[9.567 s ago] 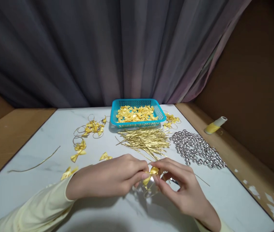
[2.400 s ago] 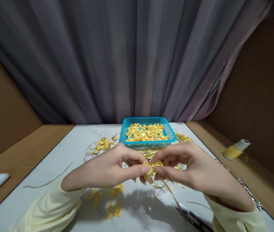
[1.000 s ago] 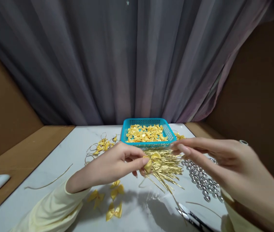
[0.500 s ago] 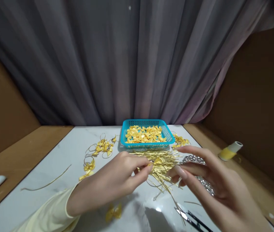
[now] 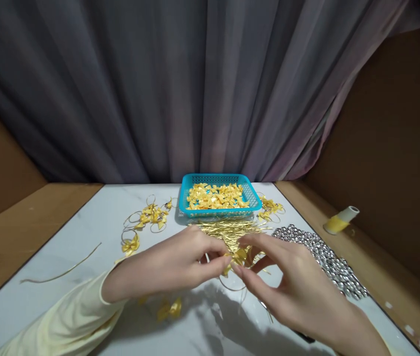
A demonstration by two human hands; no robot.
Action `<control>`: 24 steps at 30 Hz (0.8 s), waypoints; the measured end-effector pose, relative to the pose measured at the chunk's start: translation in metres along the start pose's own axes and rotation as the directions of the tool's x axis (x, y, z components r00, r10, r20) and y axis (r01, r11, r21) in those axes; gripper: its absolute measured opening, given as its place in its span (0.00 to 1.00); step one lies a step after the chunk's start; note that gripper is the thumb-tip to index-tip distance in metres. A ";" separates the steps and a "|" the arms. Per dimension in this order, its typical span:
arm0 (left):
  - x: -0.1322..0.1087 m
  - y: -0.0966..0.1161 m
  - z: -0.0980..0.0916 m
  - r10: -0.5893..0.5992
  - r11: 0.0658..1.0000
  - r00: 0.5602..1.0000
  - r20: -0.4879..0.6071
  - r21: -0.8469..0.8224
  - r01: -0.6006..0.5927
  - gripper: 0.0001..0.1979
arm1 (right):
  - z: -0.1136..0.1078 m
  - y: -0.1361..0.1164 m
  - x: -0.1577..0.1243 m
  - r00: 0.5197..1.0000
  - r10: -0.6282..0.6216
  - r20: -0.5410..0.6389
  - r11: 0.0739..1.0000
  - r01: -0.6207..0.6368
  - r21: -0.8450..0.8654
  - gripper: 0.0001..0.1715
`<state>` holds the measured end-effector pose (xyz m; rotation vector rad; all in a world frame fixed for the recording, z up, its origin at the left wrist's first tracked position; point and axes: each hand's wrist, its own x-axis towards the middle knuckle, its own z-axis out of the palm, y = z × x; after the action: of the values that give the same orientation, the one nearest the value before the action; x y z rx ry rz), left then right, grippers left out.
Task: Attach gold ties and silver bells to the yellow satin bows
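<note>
Between my two hands is a yellow bow [image 5: 238, 257], with a thin gold loop hanging below it. My left hand [image 5: 191, 257] pinches the bow's left side between thumb and fingers. My right hand [image 5: 287, 277] has its thumb and fingertips closed on the bow's right side. Just behind the hands lies a pile of gold wire ties [image 5: 228, 228]. A blue basket [image 5: 219, 212] of yellow bows stands beyond the pile. Silver beads [image 5: 324, 257] are spread to the right of the wires. The scissors [image 5: 303, 337] are mostly hidden beneath my right hand.
Looped bows [image 5: 152, 216] lie left of the basket and others [image 5: 270, 207] to its right. A loose bow [image 5: 169, 309] is near the front, a single tie [image 5: 65, 271] at left. A yellow-and-white roll [image 5: 341, 220] rests on the right wooden ledge.
My right hand has moved left and its fingertips have closed on the bow. More of the silver beads now show, and the scissors are largely covered. The view has shifted slightly.
</note>
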<state>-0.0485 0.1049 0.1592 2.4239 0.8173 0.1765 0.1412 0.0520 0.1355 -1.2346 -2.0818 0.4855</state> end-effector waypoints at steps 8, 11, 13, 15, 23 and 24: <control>0.000 -0.001 0.000 0.001 1.000 1.000 0.018 -0.029 -0.001 0.13 | 0.003 0.004 0.002 0.993 -0.011 0.120 0.992 -0.004 0.130 0.09; 0.000 0.000 -0.001 -0.013 0.998 0.998 0.055 -0.064 0.016 0.12 | 0.000 0.004 0.005 0.990 -0.005 0.140 0.988 -0.017 0.155 0.08; 0.001 0.001 -0.004 -0.018 0.995 0.997 0.069 -0.099 0.024 0.12 | -0.003 0.004 0.006 0.987 0.006 0.161 0.986 -0.033 0.166 0.07; 0.002 0.002 -0.006 -0.017 0.992 0.997 0.080 -0.125 0.027 0.11 | -0.005 0.005 0.007 0.982 0.021 0.185 0.983 -0.054 0.177 0.07; 0.004 0.001 -0.010 -0.026 0.958 0.987 0.156 -0.278 0.070 0.11 | -0.008 0.008 0.006 0.975 0.029 0.219 0.950 -0.095 0.298 0.08; 0.005 0.001 -0.010 -0.030 0.951 0.986 0.163 -0.298 0.078 0.11 | -0.008 0.008 0.005 0.976 0.033 0.217 0.947 -0.100 0.306 0.08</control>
<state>-0.0475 0.1123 0.1679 2.0945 0.7261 0.0822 0.1503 0.0604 0.1381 -1.1040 -2.0342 0.9778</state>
